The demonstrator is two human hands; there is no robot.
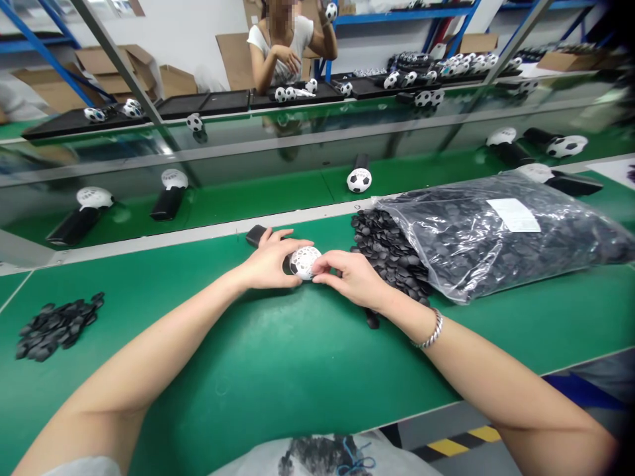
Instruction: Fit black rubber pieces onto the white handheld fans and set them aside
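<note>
A white ball with black patches (304, 262) is between my two hands over the green table. My left hand (272, 262) curves around the ball's left side, thumb and fingers gripping it. A black handle piece (256, 235) shows behind my left fingers. My right hand (347, 277) touches the ball's right side with thumb and fingertips pinched together; whatever they hold is too small to make out. Just right of it, loose black pieces (391, 254) spill from a clear plastic bag (476, 231).
A pile of black pieces (59, 324) lies at the left of the green table (278, 377). Beyond the metal edge, several ball-topped black handles, one being a ball (359, 180), lie on a green belt (278, 195). Across it, a person (288, 46) holds a ball.
</note>
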